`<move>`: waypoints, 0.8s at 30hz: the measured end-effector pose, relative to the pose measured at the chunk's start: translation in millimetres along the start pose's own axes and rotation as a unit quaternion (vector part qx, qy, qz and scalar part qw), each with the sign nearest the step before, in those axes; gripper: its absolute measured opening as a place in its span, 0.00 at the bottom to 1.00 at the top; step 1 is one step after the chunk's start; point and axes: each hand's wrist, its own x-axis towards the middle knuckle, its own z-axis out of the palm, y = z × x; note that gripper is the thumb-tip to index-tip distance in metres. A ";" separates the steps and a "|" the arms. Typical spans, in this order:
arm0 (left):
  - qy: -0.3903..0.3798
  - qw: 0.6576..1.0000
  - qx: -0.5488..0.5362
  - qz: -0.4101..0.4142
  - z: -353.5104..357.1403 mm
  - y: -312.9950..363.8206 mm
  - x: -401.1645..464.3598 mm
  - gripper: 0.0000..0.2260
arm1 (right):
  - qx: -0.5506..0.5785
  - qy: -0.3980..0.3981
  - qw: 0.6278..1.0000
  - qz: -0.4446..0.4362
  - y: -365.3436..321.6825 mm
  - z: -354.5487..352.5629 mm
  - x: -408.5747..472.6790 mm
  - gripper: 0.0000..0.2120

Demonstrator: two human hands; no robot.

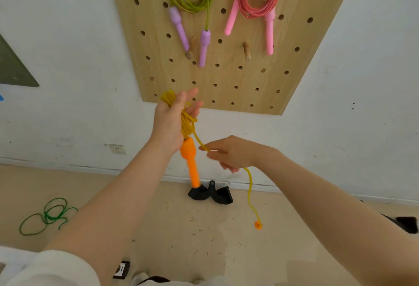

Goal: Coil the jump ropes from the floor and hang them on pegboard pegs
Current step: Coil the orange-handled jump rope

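Yellow rope [188, 120] coiled in left hand [172, 122], thumb clamping loops, fingers straight, below pegboard [306, 59]. Right hand [233, 154] pinches loose tail; orange handle [190, 161] hangs. Green rope [48, 216] on floor, left.

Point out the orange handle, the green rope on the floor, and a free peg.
orange handle [190, 161], head view, mid-shaft.
green rope [48, 216], head view, tangled centre.
free peg [247, 51], head view, wooden shaft.

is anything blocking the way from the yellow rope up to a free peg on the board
Nothing visible does. The yellow rope is bunched in the left hand, and the bare peg above it has open board around it. The purple handle hangs by the other peg.
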 end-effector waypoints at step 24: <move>-0.456 0.869 -0.015 -0.193 -0.6 10.0 -20.9 0.13 | 0.187 0.252 0.940 -0.136 -2.6 -69.5 -27.0 0.06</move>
